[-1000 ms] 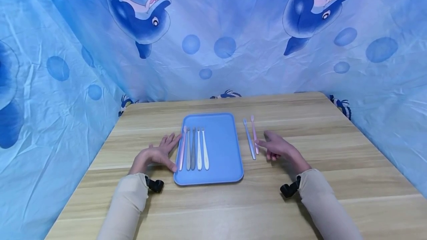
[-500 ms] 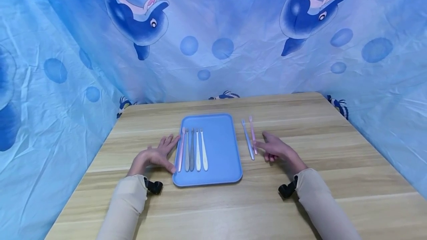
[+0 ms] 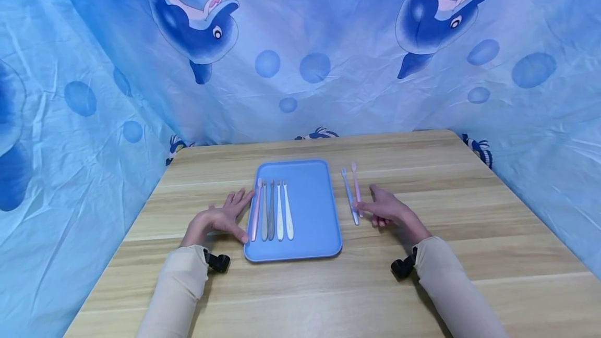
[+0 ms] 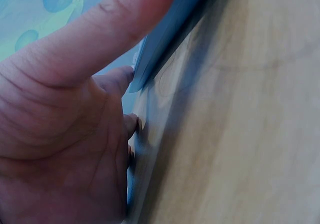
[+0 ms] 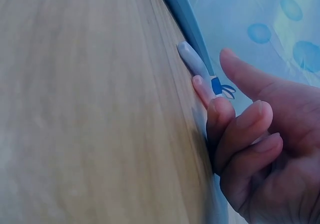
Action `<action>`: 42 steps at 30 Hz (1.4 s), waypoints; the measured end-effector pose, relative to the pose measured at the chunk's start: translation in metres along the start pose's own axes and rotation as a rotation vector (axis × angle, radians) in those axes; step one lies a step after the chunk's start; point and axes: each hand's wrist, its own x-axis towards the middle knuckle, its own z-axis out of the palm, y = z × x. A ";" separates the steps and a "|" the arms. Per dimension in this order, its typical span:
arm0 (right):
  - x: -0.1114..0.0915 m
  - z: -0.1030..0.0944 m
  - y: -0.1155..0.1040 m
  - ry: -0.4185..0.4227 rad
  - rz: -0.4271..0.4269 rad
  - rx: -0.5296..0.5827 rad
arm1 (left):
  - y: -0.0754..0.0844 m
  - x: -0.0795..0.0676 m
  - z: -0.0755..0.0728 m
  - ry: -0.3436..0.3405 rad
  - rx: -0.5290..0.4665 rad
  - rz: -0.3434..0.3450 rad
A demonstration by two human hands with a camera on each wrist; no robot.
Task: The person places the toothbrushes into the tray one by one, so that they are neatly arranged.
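My left hand (image 3: pixel 223 220) lies spread at the left side of a blue tray (image 3: pixel 312 223), its thumb and fingertips right at the rim. On the tray's left half is a row of toothbrushes: a pink toothbrush (image 3: pixel 255 215), two grey toothbrushes (image 3: pixel 271 220) and two white toothbrushes (image 3: pixel 288 218). Right of the tray, another pink toothbrush (image 3: pixel 356 184) and a blue toothbrush (image 3: pixel 348 192) lie side by side on the table. Over their handles reaches the thumb of my right hand (image 3: pixel 387 207). The right wrist view shows that thumb stretched out, several fingers loosely curled, nothing gripped.
The wooden table (image 3: pixel 300 301) extends around the tray on all sides. Behind and to the left hangs a blue curtain (image 3: pixel 347 103) with printed dolphins, close to the table's far edge.
My right hand has shifted slightly left, its thumb now crossing the pink toothbrush toward the blue one. The left hand, tray and toothbrushes keep their places.
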 end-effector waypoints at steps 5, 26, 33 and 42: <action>0.001 0.001 0.000 0.009 0.001 0.001 | 0.006 -0.005 -0.001 -0.013 -0.008 -0.001; 0.003 0.006 -0.003 0.039 0.003 0.007 | 0.014 -0.014 -0.005 -0.018 -0.046 0.033; 0.001 0.005 -0.002 0.046 -0.003 0.035 | 0.015 -0.013 -0.006 -0.023 -0.029 0.021; 0.001 0.004 0.001 0.050 -0.048 0.077 | 0.014 -0.013 -0.006 -0.027 -0.026 0.025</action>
